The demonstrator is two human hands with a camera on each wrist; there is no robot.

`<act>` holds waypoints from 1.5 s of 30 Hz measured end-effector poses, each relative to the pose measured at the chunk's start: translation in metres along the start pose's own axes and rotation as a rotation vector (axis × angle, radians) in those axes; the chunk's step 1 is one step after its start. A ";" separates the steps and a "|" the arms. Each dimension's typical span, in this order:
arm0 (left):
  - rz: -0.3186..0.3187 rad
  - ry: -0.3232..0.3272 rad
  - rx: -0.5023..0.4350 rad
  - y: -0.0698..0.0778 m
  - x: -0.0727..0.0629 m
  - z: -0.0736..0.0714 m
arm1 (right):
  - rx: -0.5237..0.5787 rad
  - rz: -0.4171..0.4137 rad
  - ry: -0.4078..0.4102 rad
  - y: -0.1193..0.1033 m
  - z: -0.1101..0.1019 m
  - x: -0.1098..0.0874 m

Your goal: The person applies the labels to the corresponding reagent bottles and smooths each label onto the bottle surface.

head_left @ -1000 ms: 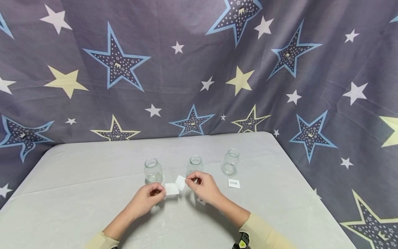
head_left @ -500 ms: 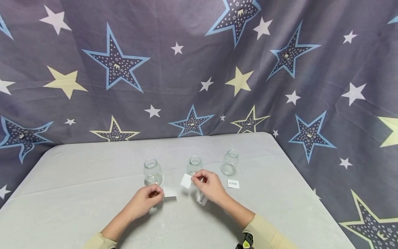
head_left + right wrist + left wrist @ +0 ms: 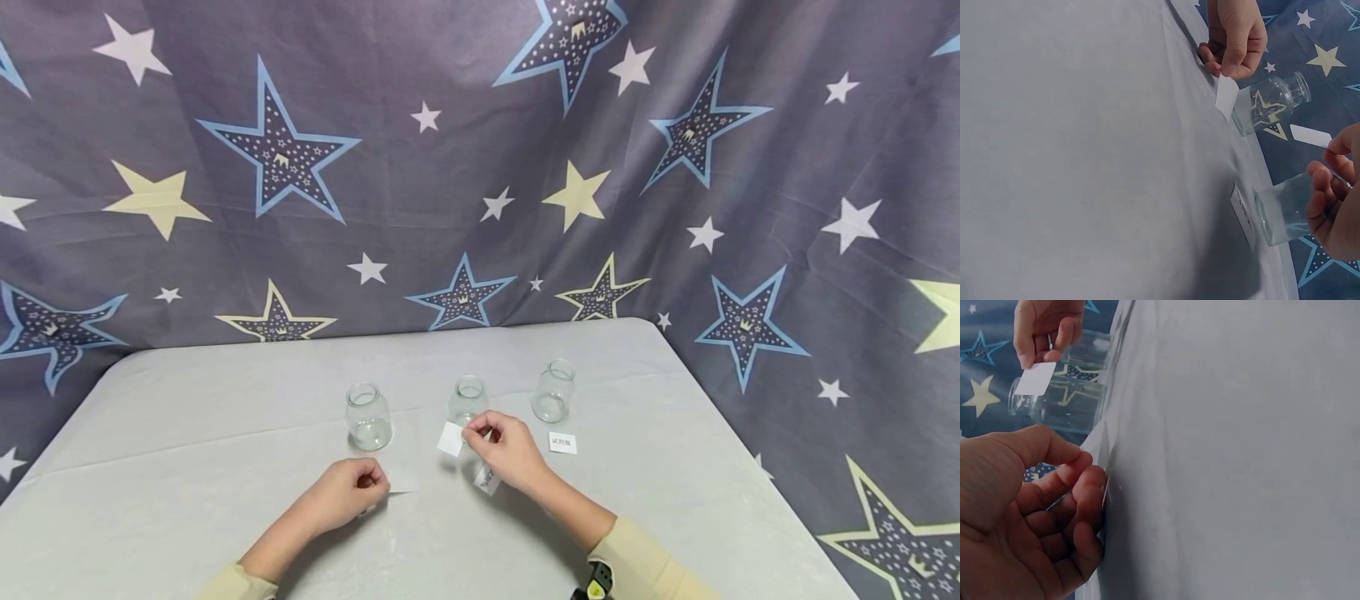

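My left hand point(image 3: 347, 493) is low over the table at the front left, with a white paper label point(image 3: 1227, 98) at its thumb and fingertips. That label looks pale against the cloth in the head view. In front of the middle glass jar point(image 3: 469, 396), my right hand point(image 3: 504, 446) pinches another white label point(image 3: 451, 439) by its edge, blank side showing, raised above the table. A printed label point(image 3: 487, 478) lies under the right hand, partly hidden by it. Beyond the left hand stands the left glass jar point(image 3: 368, 417), upright and uncapped.
A third open glass jar point(image 3: 554, 393) stands at the back right, with a printed label point(image 3: 562, 442) flat before it. A grey cloth covers the table point(image 3: 225, 400). Behind hangs a dark curtain point(image 3: 420, 192) with stars.
The two labels, close together a second ago, are now apart. My left hand has come down and nearer with its label; my right moved slightly right, then stayed nearly still.
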State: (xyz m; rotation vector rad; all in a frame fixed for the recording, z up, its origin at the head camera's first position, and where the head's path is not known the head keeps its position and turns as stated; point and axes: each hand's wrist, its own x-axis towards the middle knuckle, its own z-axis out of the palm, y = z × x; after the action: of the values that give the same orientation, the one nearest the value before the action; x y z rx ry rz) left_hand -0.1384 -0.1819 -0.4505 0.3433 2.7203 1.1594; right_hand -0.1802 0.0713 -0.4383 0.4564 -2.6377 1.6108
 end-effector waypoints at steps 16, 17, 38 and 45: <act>-0.052 0.055 0.118 0.000 -0.002 0.000 | -0.014 -0.008 0.000 -0.001 0.003 -0.001; -0.055 0.054 0.118 0.000 -0.002 0.001 | -0.014 -0.008 0.000 -0.001 0.004 -0.002; -0.048 0.068 0.019 0.002 0.000 -0.006 | -0.061 -0.039 -0.006 0.000 0.008 0.001; -0.041 0.154 -0.033 0.009 0.006 -0.004 | -0.068 -0.059 -0.003 -0.002 0.012 0.003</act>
State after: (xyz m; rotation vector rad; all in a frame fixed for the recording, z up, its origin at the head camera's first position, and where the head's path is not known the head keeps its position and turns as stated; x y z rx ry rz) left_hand -0.1441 -0.1774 -0.4416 0.2006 2.8194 1.2677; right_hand -0.1806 0.0589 -0.4418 0.5293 -2.6449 1.5004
